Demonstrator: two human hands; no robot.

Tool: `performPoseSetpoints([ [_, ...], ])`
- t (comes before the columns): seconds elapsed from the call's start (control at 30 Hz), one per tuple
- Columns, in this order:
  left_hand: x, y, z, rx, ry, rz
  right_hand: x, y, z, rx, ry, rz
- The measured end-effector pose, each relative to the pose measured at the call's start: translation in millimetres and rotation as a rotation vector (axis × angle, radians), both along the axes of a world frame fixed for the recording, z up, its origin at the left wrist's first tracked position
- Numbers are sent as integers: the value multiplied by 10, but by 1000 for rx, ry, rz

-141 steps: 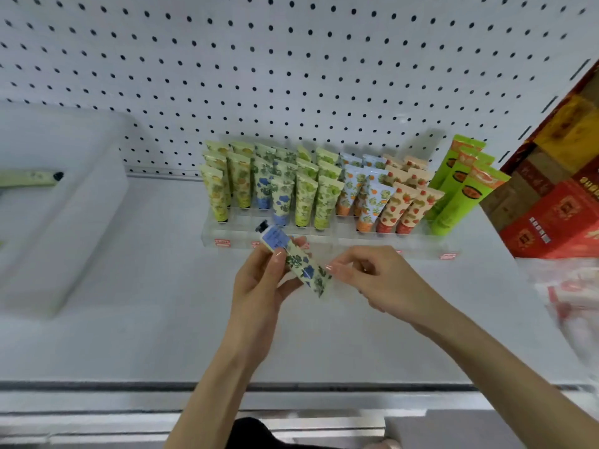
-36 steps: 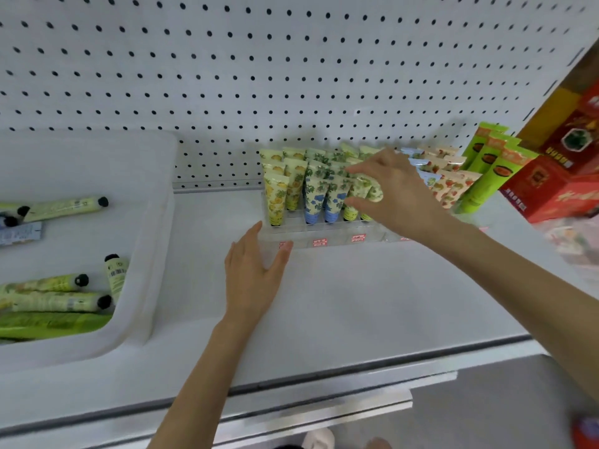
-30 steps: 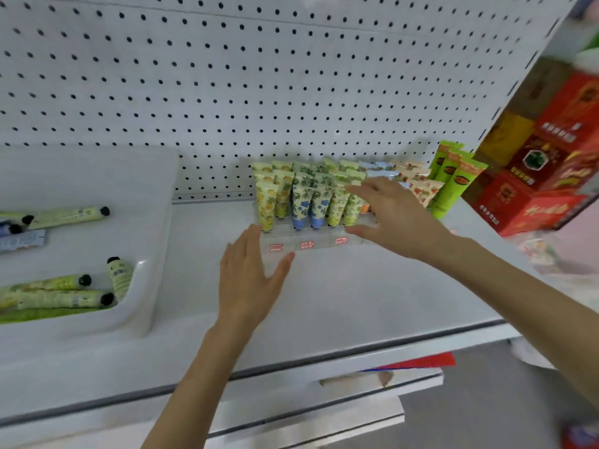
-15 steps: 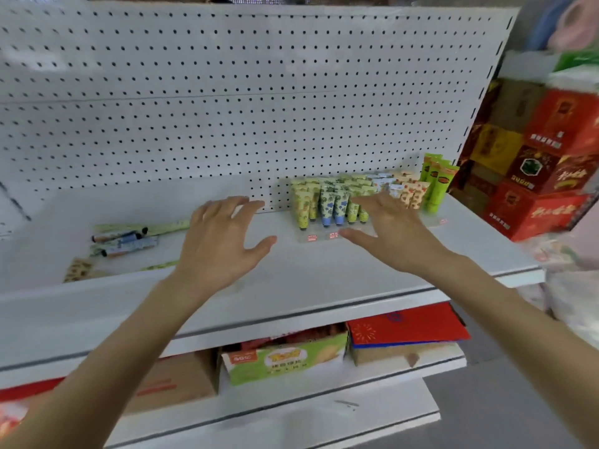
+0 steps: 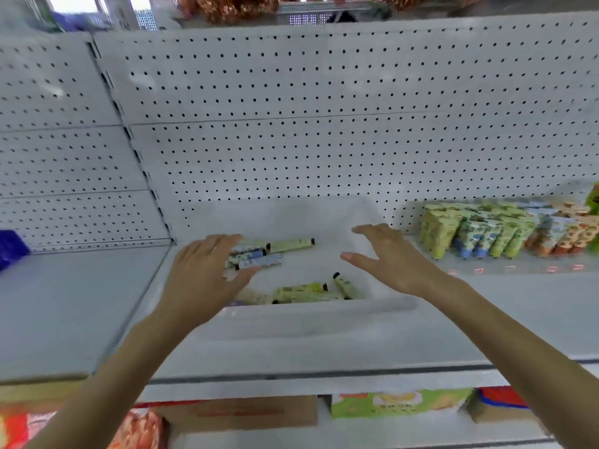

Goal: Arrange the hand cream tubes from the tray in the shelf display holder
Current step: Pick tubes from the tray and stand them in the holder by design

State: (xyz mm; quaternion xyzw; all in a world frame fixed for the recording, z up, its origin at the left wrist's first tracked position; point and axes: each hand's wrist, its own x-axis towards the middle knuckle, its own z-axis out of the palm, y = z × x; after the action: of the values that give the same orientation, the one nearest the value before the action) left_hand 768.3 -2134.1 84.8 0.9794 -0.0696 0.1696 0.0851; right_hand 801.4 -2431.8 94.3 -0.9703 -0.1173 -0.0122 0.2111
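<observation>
A white tray [image 5: 311,314] stands on the shelf in the middle of the view. Several hand cream tubes lie in it: a blue-patterned one [image 5: 259,261] near the back left and green ones [image 5: 301,288] near the front. My left hand [image 5: 202,273] hovers over the tray's left side, fingers straight, just above the back tubes. My right hand [image 5: 389,257] reaches over the tray's right side, fingers spread, holding nothing. At the right, the clear display holder [image 5: 505,265] carries upright rows of patterned tubes [image 5: 479,231].
A white pegboard wall [image 5: 324,124] backs the shelf. A blue object [image 5: 9,247] sits at the far left. Boxes fill the lower shelf, among them a green box [image 5: 398,401]. The shelf's front edge [image 5: 324,374] runs below the tray.
The blue-patterned tube went into the holder. Both hands, holding nothing, then swung left from the holder to above the tray, and the view turned left with them.
</observation>
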Motion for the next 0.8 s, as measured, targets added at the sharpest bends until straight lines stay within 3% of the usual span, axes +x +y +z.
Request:
performPoseSetpoints([
  [0.1, 175, 570, -163, -93, 81, 16, 321, 523, -200, 53, 112, 12],
  [0.2, 400, 909, -275, -325, 148, 36, 548, 904, -401, 73, 223, 38],
  [0.4, 789, 1097, -508, -598, 297, 50, 1046, 1234, -643, 63, 380, 43],
  [0.53, 1007, 1022, -449, -940, 437, 110, 1387, 1478, -715, 81, 397, 96],
  [0.8, 1152, 972, -407, -982, 445, 76, 1781, 1839, -875, 234, 420, 43],
])
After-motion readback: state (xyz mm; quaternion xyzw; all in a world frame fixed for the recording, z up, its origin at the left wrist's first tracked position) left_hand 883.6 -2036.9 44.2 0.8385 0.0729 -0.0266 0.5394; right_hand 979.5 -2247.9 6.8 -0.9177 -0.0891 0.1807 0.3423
